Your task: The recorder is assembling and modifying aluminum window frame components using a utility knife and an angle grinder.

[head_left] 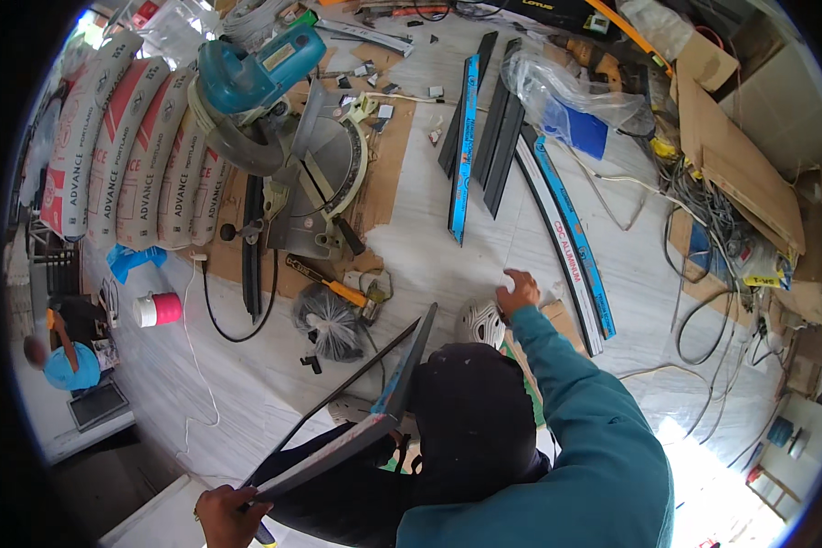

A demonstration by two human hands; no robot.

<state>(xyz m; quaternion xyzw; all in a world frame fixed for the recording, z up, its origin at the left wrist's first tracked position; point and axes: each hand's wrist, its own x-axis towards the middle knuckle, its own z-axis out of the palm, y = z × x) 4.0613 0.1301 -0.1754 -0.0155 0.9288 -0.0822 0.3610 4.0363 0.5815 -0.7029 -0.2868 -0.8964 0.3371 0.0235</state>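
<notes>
Currently, at far left, a row of cement sacks (pixel 123 137) leans in a stack, with a blue rag (pixel 135 259) and a pink spool of string (pixel 160 309) on the white floor (pixel 429 265) below them. Just right of the sacks stands a mitre saw (pixel 283 137) with a teal motor housing, set on a brown board; its black cable loops over the floor beneath it. Near the saw's base lies a tool with a yellow handle (pixel 333 285) and a dark bundle of wire (pixel 327 320). At bottom left, the left hand (pixel 231 516) is closed around the near end of a long dark metal strip (pixel 356 416) with a blue film on one face; the strip rises at a slant up and to the right, over a person in a black cap (pixel 475 420) and teal sleeve who sits close in front. That person's hand (pixel 519 290) rests open-fingered on the floor, just beside a white patterned mask (pixel 480 321). Centre right, several more strips (pixel 484 137), dark and blue-filmed, lie side by side on the floor, and two longer curved-looking ones (pixel 571 237) run down to the right. Above them sits a clear plastic bag (pixel 566 96) with something blue inside. Far right: cardboard sheets (pixel 731 164) and a tangle of cables (pixel 712 219). The right hand is out of frame; its state cannot be told.
</notes>
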